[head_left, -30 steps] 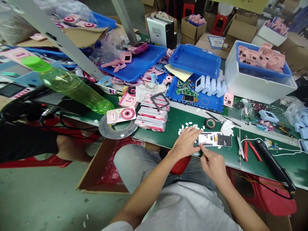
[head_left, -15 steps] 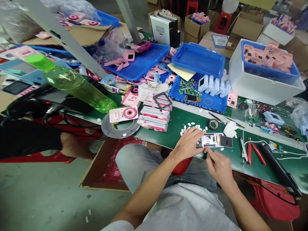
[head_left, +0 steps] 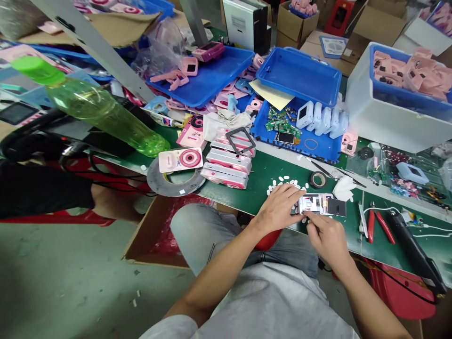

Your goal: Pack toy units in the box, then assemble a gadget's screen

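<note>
An opened toy camera (head_left: 312, 204) lies on the green bench, its pale housing showing white parts inside. Its dark screen (head_left: 336, 207) is folded out to the right. My left hand (head_left: 280, 207) grips the housing's left end, thumb at the near corner and fingers on the far side. My right hand (head_left: 328, 233) reaches in from the near side, its index fingertip touching the housing's near edge. The other right fingers are curled, and whatever they hold, if anything, is hidden. Small white oval pads (head_left: 282, 181) lie scattered beyond my left hand.
Black tape (head_left: 318, 180) and tweezers (head_left: 319, 168) lie beyond the camera. Red-handled pliers (head_left: 370, 226) and a black electric screwdriver (head_left: 413, 249) are at right. Stacked pink-and-white cameras (head_left: 226, 172), a tape roll (head_left: 155, 181) and a green bottle (head_left: 102, 110) stand left.
The view has shifted slightly downward. My left hand keeps its grip on the camera, and my right index fingertip has moved a little along the near edge.
</note>
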Tool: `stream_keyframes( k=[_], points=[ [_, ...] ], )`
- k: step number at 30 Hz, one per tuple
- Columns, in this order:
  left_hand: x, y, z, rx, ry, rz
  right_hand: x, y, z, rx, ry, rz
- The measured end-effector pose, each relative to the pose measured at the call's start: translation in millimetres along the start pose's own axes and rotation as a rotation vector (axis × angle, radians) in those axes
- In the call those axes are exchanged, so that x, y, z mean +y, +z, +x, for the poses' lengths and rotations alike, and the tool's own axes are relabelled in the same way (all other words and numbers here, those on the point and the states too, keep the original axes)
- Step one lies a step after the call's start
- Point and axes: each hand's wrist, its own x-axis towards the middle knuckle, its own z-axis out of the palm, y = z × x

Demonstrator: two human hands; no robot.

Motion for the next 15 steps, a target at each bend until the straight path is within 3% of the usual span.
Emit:
stream_keyframes(
  k=[15],
  points=[
    [-0.8, -1.3, 0.1, -0.031, -0.015, 0.007, 9.4, -7.5, 1.5, -0.062, 0.111, 0.111]
  ],
)
